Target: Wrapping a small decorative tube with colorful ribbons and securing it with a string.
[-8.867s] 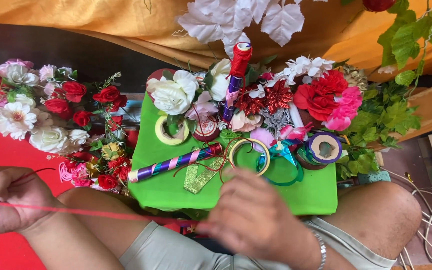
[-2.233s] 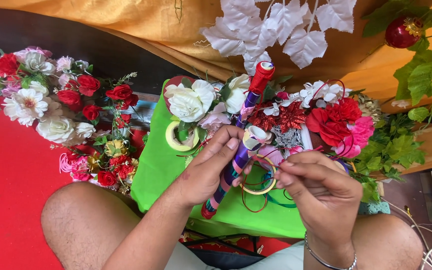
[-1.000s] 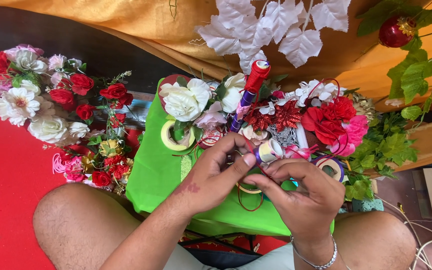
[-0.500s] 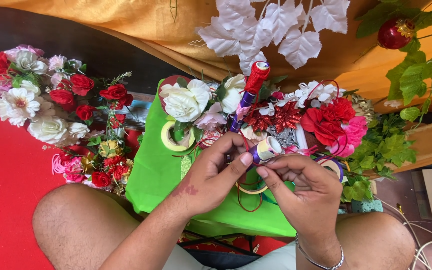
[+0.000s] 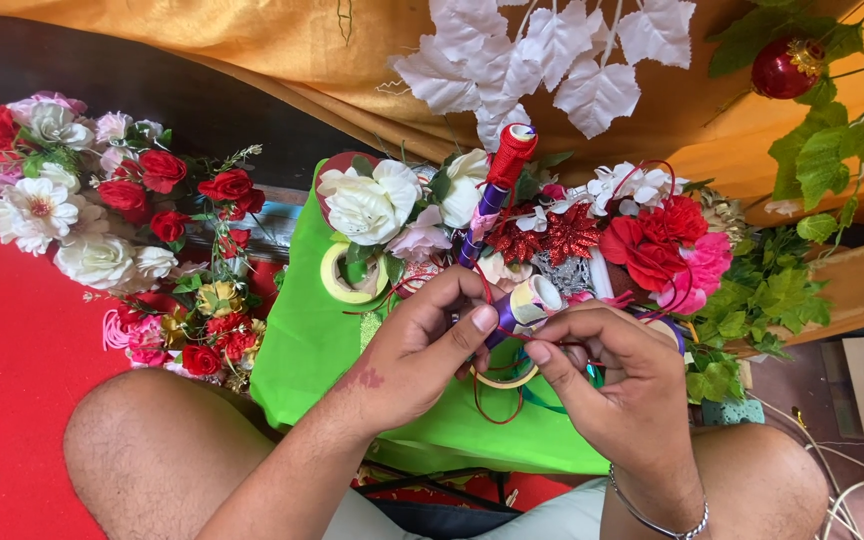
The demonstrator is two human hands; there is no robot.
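My left hand (image 5: 417,350) pinches a purple stick (image 5: 500,318) between thumb and fingers. My right hand (image 5: 617,385) has its fingers closed on red thread (image 5: 497,395), just beside them. Green cloth (image 5: 302,350) lies under both.

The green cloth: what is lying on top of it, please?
On the green cloth lie a yellow tape ring and artificial flowers. The left hand and right hand hold a small spool above it, hiding whatever lies beneath them.
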